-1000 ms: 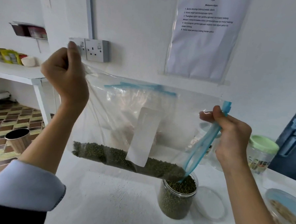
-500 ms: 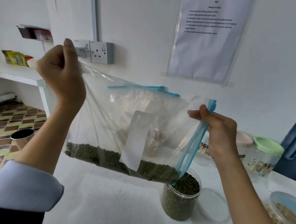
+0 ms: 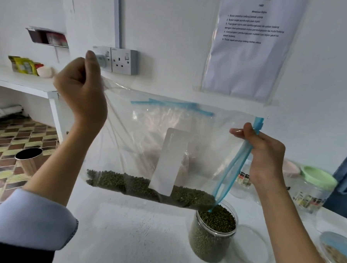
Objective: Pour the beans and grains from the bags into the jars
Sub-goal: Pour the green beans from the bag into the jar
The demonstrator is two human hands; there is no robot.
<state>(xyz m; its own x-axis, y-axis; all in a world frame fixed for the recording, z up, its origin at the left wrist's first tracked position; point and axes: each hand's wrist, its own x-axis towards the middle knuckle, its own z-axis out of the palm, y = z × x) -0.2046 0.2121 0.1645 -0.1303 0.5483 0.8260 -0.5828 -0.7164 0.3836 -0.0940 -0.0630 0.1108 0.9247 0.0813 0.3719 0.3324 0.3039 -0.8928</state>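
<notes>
A: Item 1, zip bag (image 3: 148,130)?
B: Clear plastic w/ blue zip strip, white label on front. Held up over the white table (image 3: 122,239), tilted, low corner at R. Mung beans (image 3: 137,184) lie along its bottom edge.

A: Hands?
B: Left hand (image 3: 81,90): fingers clenched on the bag's upper L corner, raised high. Right hand (image 3: 262,148): fingers pinch the blue zip edge at the bag's R side, lower than the L.

A: Item 2, jar?
B: Clear plastic jar (image 3: 211,240), upright on table, lid off, nearly full of green beans. Bag's low corner sits right at its mouth; touching or not, can't tell.

A: Misc?
B: Clear lid (image 3: 253,246) flat just R of jar. Green-lidded jar (image 3: 314,187) near wall, R. Container of pale grains (image 3: 334,258) at R edge. Double socket (image 3: 122,61) + printed sheet (image 3: 251,45) on wall. Metal cup (image 3: 29,162) on floor, L.
</notes>
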